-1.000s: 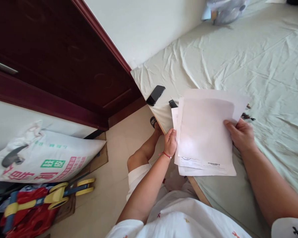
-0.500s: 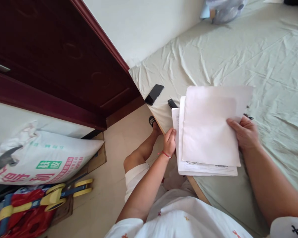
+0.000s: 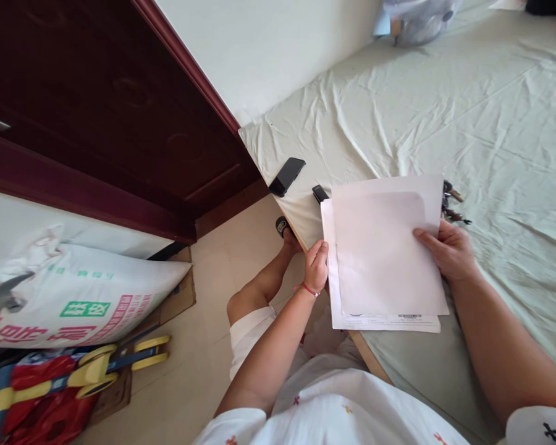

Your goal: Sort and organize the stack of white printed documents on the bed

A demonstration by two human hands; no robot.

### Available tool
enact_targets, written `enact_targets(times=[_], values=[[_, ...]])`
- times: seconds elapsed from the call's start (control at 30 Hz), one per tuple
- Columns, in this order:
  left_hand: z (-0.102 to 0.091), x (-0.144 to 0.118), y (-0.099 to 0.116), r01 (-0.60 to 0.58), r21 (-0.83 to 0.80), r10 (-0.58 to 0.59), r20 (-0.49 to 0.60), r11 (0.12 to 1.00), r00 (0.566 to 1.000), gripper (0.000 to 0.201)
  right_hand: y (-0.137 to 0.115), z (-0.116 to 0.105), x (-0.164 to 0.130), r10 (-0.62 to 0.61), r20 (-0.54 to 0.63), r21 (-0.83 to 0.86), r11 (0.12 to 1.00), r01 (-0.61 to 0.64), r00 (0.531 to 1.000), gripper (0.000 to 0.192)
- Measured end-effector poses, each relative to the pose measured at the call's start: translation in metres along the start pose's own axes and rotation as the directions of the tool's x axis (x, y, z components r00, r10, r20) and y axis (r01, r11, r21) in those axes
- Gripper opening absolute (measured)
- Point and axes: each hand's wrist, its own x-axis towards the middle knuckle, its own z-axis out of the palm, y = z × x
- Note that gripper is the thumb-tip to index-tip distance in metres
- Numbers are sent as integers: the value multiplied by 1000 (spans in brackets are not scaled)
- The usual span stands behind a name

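Observation:
A stack of white paper sheets (image 3: 384, 259) is held over the table edge between my two hands. The top sheet looks blank, while print and a barcode show on a lower sheet along the near edge. My left hand (image 3: 316, 264), with a red string at the wrist, pinches the stack's left edge. On the right side, my right hand (image 3: 451, 250) grips the sheets with its thumb on top and the fingers hidden beneath. Just past the stack's right edge lies a bunch of keys (image 3: 453, 204), partly covered by the paper.
A black phone (image 3: 287, 177) and a small black object (image 3: 320, 193) lie on the pale cloth (image 3: 375, 136) covering the table. At the back stands a clear plastic bag (image 3: 419, 25). To the left are a dark red door (image 3: 120, 111), a printed white sack (image 3: 88, 296) and a yellow-and-blue wheeled toy (image 3: 92, 374).
My right hand has shifted slightly left with the upper sheets, which now overlap the lower ones more closely. More of the keys shows. My left hand has stayed in place.

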Motion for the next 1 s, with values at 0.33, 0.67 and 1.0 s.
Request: enact_targets(times=[0.33,0.67,1.0], values=[[-1,-3,-4,-7,23,7,20,1000,1000,54,1,1,0,-3,28,-32,999,3,1000,40],[-1,-5,-5,-36,112,34,18,993,999,52,2,5,5,-58,-109,-33,998,54,992,35],[2,-3,1,-18,69,20,-32,997,999,55,-14,-2,11,13,-400,230,969,87,916,45]])
